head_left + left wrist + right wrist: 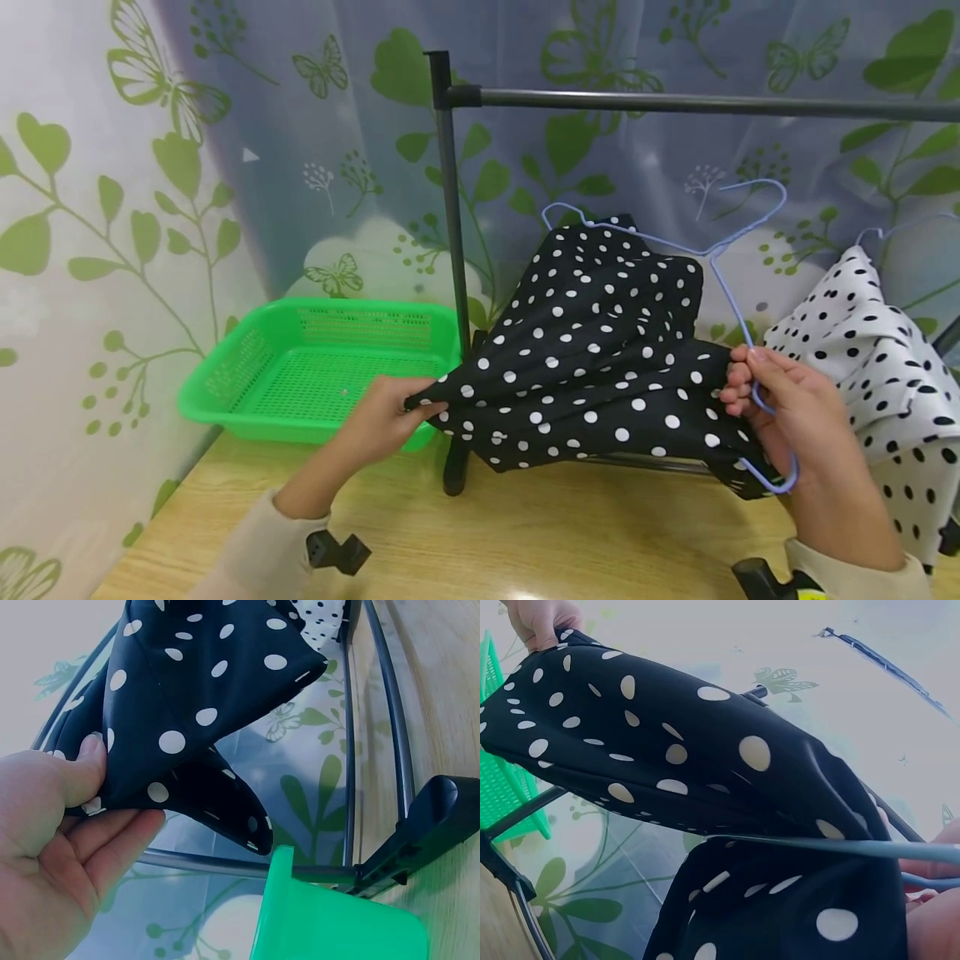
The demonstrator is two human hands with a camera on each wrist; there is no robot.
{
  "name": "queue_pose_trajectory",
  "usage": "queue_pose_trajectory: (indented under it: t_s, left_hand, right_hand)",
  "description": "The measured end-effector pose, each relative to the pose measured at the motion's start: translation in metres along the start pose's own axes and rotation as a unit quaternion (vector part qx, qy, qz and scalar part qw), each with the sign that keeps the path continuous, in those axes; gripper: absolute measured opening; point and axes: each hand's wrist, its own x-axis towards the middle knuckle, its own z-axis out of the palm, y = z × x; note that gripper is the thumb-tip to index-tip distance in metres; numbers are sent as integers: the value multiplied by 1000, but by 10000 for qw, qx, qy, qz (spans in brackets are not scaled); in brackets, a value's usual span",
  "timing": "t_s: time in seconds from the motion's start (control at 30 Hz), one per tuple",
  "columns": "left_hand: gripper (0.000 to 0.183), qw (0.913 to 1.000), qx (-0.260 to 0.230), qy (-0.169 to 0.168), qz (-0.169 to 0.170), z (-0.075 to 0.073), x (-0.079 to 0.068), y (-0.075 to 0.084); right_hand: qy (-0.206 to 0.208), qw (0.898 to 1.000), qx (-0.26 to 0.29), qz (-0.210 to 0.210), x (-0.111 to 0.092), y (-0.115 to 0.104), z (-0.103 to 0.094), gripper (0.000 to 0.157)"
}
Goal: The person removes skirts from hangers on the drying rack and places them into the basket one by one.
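Pinching black dotted cloth (592,342) are left fingers (408,389), right fingers (739,390) curled round a blue hanger (717,249)

A left hand (56,844) pinches the edge of a black cloth (191,686) with white dots, thumb on top and fingers beneath. One loose corner ends just beside the rim of a green basket (341,922), seen in part. At right, a dark rack (396,712) rests its black foot (420,832) on a wood table (450,712). Behind, a white cloth (321,621) with dark dots and a leaf-print curtain (311,791).
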Motion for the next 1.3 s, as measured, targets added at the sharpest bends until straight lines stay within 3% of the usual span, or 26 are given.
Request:
queue_pose_trajectory:
  t_s: [0.27, 0.67, 0.87, 1.0, 1.17, 1.3]
  left_hand:
    - [13, 9999, -58, 120, -25, -8, -3, -3]
    - [15, 9987, -31, 511, 51, -20, -3, -2]
    - [14, 9961, -475, 561, -479, -30, -3, 1]
    - [15, 9866, -1155, 473, -1048, -35, -3, 1]
    - [21, 9632, -2045, 563, -1652, -39, -2, 0]
    - [22, 9479, -2437, 802, -1889, -42, -3, 1]
  right_hand:
    - [-292, 9995, -80, -91, 0, -2, -4, 25]
    - [-215, 9994, -254, 10, -2, -2, -2, 23]
    - [-199, 9995, -255, -10, -4, -1, -1, 24]
    - [-165, 9992, -374, -42, -6, -1, -1, 24]
    - [-136, 9987, -477, -92, -7, 0, -1, 24]
    - [-151, 9989, -425, -126, -7, 1, -1, 25]
